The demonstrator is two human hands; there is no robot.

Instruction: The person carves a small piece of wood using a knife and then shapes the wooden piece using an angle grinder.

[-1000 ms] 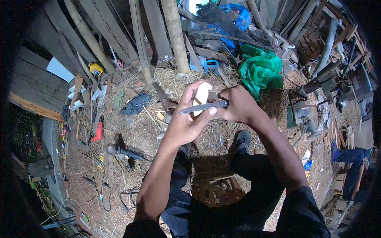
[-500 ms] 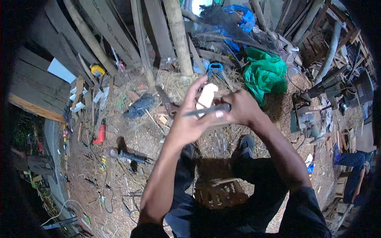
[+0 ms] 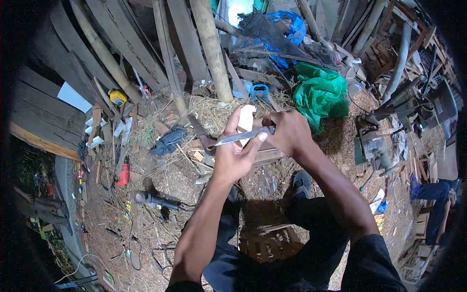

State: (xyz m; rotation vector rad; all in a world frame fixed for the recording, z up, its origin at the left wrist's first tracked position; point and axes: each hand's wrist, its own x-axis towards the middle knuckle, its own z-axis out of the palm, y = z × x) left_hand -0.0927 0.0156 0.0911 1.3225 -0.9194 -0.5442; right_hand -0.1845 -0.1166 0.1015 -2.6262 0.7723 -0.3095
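Note:
A pale piece of wood (image 3: 246, 118) stands up out of my left hand (image 3: 232, 155), whose fingers and palm close round it. In my right hand (image 3: 290, 132) is a knife (image 3: 242, 137), gripped by its handle, which the fingers mostly cover. Its blade points left and lies across the lower part of the wood, above my left palm. My left thumb reaches up to the blade near the handle. Both hands are close together over the littered ground, in front of my knees.
A green plastic sheet (image 3: 321, 92) lies beyond my right hand. On the left ground are a red power tool (image 3: 122, 175) and a grey-black power tool (image 3: 163, 200) with a cord. Planks and poles (image 3: 209, 44) lean at the back. Another person's leg (image 3: 430, 194) shows at the right.
The knife's blade has turned, and its flat now shows brighter, with the tip farther left. Both hands have shifted slightly left, still holding the wood and the knife.

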